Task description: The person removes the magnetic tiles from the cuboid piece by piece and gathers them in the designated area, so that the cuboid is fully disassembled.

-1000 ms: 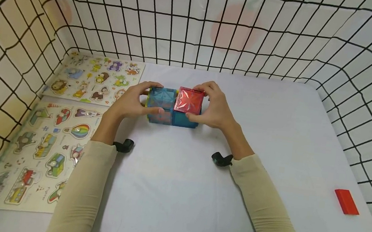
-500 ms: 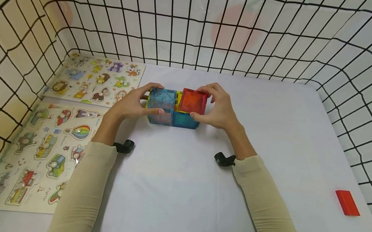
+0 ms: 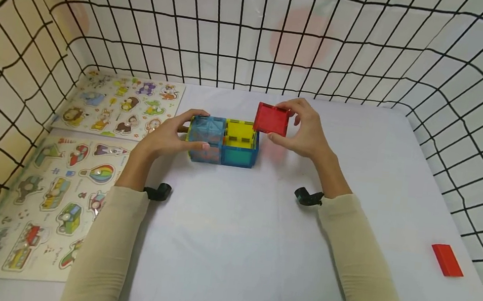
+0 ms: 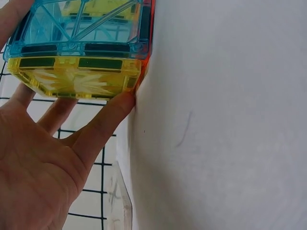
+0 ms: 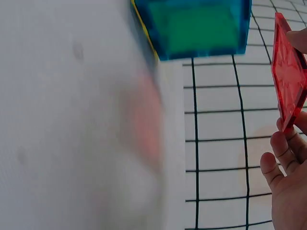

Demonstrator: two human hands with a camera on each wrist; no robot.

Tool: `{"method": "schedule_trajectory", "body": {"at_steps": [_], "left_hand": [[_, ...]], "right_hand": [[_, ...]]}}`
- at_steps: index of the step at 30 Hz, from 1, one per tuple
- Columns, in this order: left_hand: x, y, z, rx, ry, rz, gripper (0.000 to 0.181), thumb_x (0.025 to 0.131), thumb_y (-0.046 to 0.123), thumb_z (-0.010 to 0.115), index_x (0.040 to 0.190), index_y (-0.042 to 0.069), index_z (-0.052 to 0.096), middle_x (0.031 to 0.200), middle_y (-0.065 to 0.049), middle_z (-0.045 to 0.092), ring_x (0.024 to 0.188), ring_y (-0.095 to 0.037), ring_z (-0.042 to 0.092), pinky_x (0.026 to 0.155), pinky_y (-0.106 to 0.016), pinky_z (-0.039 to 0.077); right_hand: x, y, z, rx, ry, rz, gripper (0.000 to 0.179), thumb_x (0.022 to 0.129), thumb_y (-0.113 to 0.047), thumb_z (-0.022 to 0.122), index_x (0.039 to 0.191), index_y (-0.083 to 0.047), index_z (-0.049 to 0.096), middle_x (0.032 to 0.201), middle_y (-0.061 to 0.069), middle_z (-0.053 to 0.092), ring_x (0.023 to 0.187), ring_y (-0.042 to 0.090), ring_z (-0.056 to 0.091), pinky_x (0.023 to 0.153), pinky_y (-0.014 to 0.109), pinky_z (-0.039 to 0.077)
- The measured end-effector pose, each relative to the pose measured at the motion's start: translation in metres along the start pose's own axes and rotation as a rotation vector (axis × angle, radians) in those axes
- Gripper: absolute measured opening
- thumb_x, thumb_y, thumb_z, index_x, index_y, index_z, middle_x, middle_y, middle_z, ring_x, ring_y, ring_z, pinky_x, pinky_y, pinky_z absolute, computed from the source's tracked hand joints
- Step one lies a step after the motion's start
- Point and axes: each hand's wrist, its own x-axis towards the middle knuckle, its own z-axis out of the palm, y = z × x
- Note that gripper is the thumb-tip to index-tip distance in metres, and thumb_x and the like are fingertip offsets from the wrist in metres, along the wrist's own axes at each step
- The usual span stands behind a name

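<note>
A two-part box of see-through magnetic tiles (image 3: 208, 131) rests on the white table. Its left half has a blue top; the right half is uncovered, showing yellow tiles inside. My left hand (image 3: 165, 133) grips the box's left end, thumb in front and fingers behind. In the left wrist view, fingers lie against the yellow end tile (image 4: 79, 79). Held up to the right of the box and apart from it is a red square magnetic tile (image 3: 271, 119), pinched between my right hand's (image 3: 308, 131) thumb and fingers. The right wrist view shows that red tile (image 5: 288, 72) edge-on.
Two picture puzzle boards, one with animals (image 3: 113, 111) and one with vehicles (image 3: 39, 202), lie at the left. A small red block (image 3: 447, 260) sits near the right edge. Black wire mesh (image 3: 238, 26) encloses the back and sides.
My right hand has lifted the red tile off the box's right half and carried it up and to the right, uncovering the yellow inside. The left hand stays on the box.
</note>
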Motion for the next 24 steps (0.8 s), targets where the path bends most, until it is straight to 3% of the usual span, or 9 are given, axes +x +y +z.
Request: {"method": "schedule_trajectory", "body": {"at_steps": [9,24], "left_hand": [[-0.001,-0.001,-0.003,-0.006,-0.016,-0.007,0.075,0.081,0.059,0.082,0.145,0.053,0.042,0.160,0.004,0.043,0.148,-0.038,0.042,0.108,-0.069,0.042],[-0.001,-0.002,-0.002,-0.025,-0.023,-0.005,0.073,0.082,0.057,0.082,0.144,0.053,0.043,0.161,0.005,0.042,0.148,-0.038,0.042,0.109,-0.069,0.041]], "right_hand": [[0.011,0.027,-0.016,-0.058,-0.049,0.132,0.066,0.079,-0.035,0.086,0.136,-0.012,0.062,0.135,0.008,0.056,0.116,0.023,0.050,0.088,0.049,0.051],[0.021,0.068,0.002,-0.095,-0.155,0.337,0.066,0.085,-0.039,0.083,0.142,-0.015,0.060,0.142,0.009,0.054,0.124,0.029,0.049,0.098,0.045,0.053]]}}
